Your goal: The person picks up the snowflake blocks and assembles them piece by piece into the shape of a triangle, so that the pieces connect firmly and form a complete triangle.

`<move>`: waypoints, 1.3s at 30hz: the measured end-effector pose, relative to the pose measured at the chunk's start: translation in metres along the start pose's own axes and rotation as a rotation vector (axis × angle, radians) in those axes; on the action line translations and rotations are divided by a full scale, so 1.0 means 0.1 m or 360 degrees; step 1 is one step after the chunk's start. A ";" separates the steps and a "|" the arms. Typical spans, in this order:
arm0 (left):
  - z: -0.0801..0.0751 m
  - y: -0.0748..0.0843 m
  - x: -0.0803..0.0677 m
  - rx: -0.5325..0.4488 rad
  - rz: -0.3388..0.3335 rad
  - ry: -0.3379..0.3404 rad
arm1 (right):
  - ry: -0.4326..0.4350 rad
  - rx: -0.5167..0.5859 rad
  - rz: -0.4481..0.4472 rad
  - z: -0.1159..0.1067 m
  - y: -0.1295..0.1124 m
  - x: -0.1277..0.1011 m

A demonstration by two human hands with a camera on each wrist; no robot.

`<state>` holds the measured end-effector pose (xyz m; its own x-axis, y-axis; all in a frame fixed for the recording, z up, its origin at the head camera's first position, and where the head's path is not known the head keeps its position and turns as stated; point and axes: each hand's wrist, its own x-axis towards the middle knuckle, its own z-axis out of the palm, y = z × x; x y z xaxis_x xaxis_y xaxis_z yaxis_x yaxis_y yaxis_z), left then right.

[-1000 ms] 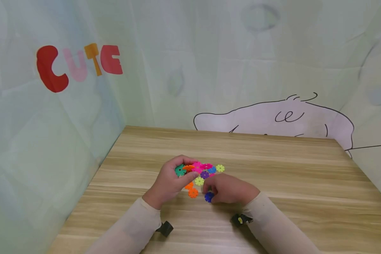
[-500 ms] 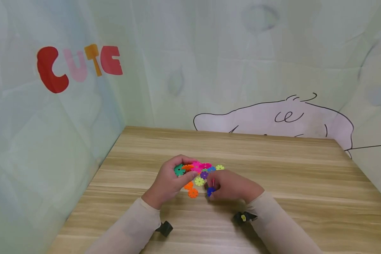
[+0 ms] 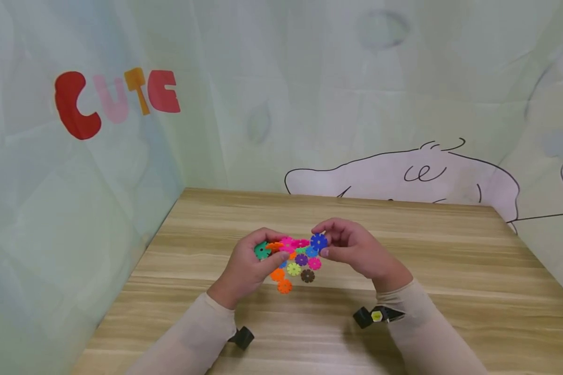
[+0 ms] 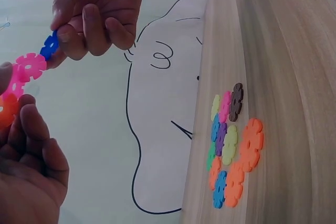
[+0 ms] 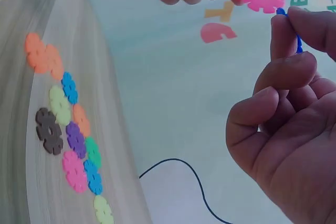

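Wooden table (image 3: pixel 403 250) | right hand (image 3: pixel 356 250) pinches blue snowflake disc (image 3: pixel 318 241) | left hand (image 3: pixel 248 265) grips pink-orange-green disc chain (image 3: pixel 281 246)

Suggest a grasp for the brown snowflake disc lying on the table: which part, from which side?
Pinch the brown disc across its toothed rim, from above on its near side. It lies flat on the table at the pile's edge; the pink disc crowds its far side, so that near side is the free one, probably.

You're pinching a dark blue disc (image 3: pixel 318 241) | your other fingers (image 3: pixel 281 256) are gripping a pink, orange and green chain (image 3: pixel 281 246) | brown (image 3: pixel 307 276), orange (image 3: pixel 284 286), yellow-green (image 3: pixel 294 269) and purple (image 3: pixel 302 259) pieces are lying on the light wood-grain counter (image 3: pixel 427 260) | red, pink, orange letters (image 3: pixel 114 96) are showing on the pale green sheet.
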<state>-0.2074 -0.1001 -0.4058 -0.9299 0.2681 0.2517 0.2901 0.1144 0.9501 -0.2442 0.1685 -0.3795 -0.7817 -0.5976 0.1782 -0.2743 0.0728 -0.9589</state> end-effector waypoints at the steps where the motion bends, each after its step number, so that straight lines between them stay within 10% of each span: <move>1: 0.00 0.00 0.00 -0.0004 0.0001 0.0001 | -0.0003 0.0022 0.0005 0.00 -0.01 0.00; 31: 0.01 -0.01 -0.01 0.0015 -0.0003 -0.0066 | -0.0095 -0.0026 -0.0036 0.07 -0.05 -0.03; 39: 0.01 -0.04 -0.01 0.0123 0.0110 0.0137 | -0.0037 -0.0033 -0.0051 0.12 -0.03 -0.01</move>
<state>-0.2076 -0.0996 -0.4097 -0.9221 0.1953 0.3340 0.3675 0.1726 0.9139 -0.2363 0.1590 -0.3792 -0.7589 -0.6185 0.2035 -0.3110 0.0697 -0.9479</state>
